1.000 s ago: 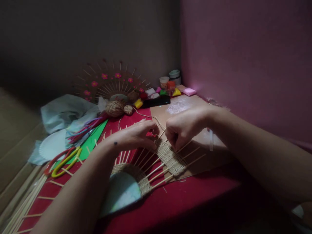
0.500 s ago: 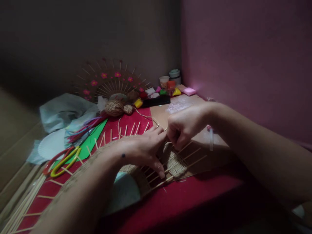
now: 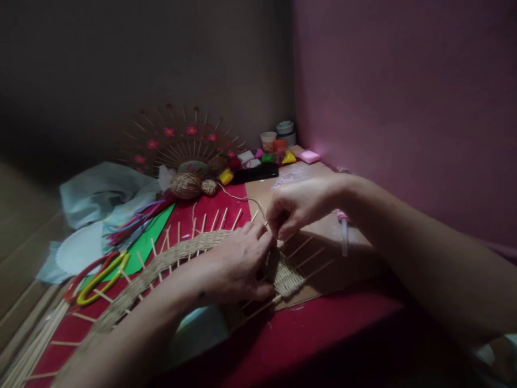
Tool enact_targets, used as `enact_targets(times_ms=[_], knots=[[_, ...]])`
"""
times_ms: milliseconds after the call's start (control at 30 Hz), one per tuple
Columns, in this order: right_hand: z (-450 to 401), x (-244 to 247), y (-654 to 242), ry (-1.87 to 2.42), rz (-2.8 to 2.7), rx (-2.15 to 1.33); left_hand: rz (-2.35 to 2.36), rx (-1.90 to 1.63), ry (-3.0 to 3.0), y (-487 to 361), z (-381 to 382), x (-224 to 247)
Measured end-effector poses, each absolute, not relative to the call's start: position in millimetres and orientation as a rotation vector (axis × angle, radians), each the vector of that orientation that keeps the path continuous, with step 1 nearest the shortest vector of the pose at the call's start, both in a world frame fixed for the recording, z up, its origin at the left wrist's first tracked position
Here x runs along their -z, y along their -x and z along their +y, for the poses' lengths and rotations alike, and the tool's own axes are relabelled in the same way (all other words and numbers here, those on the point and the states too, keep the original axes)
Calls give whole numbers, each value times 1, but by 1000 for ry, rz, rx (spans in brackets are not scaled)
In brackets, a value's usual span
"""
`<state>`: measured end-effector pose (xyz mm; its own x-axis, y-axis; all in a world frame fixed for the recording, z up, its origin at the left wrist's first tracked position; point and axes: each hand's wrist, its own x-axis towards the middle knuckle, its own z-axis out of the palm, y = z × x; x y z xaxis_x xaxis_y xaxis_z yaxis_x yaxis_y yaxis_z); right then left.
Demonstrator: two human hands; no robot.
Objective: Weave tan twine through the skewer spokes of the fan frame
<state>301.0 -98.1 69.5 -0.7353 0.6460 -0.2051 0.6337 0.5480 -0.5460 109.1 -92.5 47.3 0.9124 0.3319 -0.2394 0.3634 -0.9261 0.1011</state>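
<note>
A half-round fan of thin wooden sticks has a woven twine band (image 3: pixel 161 259) running across it. My left hand (image 3: pixel 242 258) lies over the band's right part, its fingers bent down and gripping among the sticks. Just right of it, my right hand (image 3: pixel 297 207) is closed in a pinch above the band's wider end (image 3: pixel 286 274). A strand of twine (image 3: pixel 244 197) runs from the twine balls (image 3: pixel 186 185) to the right hand's fingers. The fingertips are partly hidden, as is the band beneath my left hand and forearm.
Scissors (image 3: pixel 103 277) with red and yellow handles lie on green paper (image 3: pixel 155 230) at left, beside a white paper plate (image 3: pixel 81 249). Behind stand a finished flowered fan (image 3: pixel 177 141), a paper cup (image 3: pixel 268 141) and colourful clay packets. Cardboard (image 3: pixel 363 253) lies under the fan's right end.
My left fingers have curled in from a spread, and the thumb has drawn in beside the band. My right hand has shifted slightly left and turned its pinch downward. The view has tilted slightly.
</note>
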Motion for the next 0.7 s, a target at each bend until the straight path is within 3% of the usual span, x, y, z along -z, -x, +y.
enact_targets(times_ms=[333, 700], knots=[[-92, -65, -303, 1543, -2477, -355, 860, 361, -2936, -96, -39, -39], [-92, -66, -302, 1760, -2530, -404, 916, 314, -2897, -109, -58, -51]])
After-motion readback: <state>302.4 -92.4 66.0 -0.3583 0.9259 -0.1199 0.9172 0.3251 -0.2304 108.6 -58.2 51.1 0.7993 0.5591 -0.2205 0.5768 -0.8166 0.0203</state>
